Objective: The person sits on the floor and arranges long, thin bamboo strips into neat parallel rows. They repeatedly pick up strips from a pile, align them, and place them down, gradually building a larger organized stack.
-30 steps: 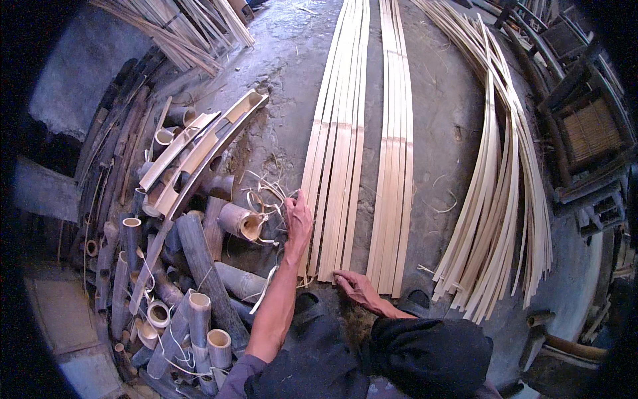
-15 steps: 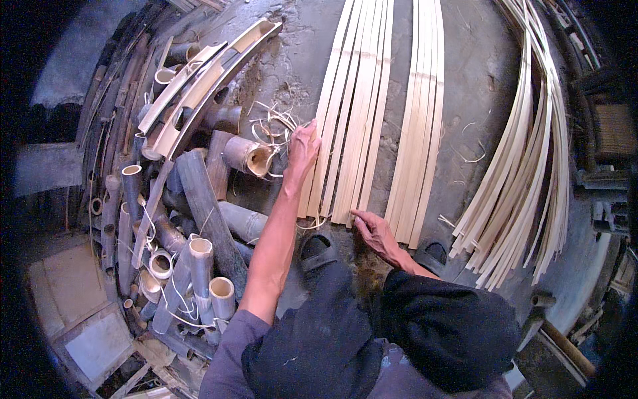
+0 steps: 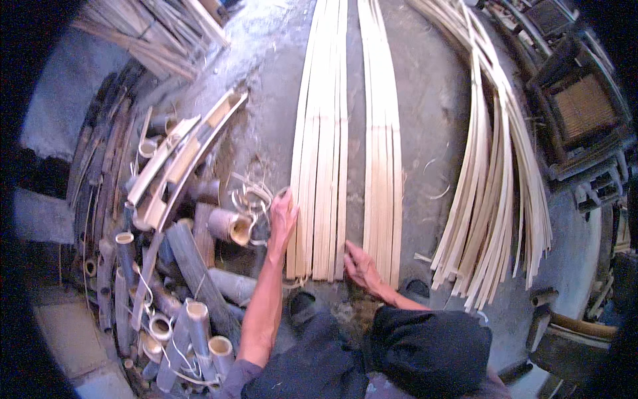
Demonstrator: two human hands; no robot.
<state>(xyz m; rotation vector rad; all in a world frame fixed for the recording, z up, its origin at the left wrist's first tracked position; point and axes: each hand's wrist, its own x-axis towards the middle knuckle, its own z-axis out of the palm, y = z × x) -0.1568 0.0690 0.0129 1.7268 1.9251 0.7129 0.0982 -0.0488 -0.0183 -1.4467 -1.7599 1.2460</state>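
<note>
A row of long, pale bamboo strips lies side by side on the floor in front of me, their near ends roughly level. My left hand is closed, its fingers curled at the row's left edge. Lower down, against the right edge close to the near ends, my right hand is also closed, with thumb and fingertips drawn together. Both hands press the row from its sides; part of each grip is hidden. A second, narrower set of bamboo strips lies to the right, partly beyond my right hand.
Farther right, a loose bundle of bamboo strips fans out. Cut bamboo tubes and split bamboo halves are piled on the left, with curly shavings beside my left hand. A dark wooden frame stands at the far right.
The strips between my hands now lie closer together, with narrower gaps. My right hand has shifted from a near end to the row's right edge. The view has tilted toward the far side.
</note>
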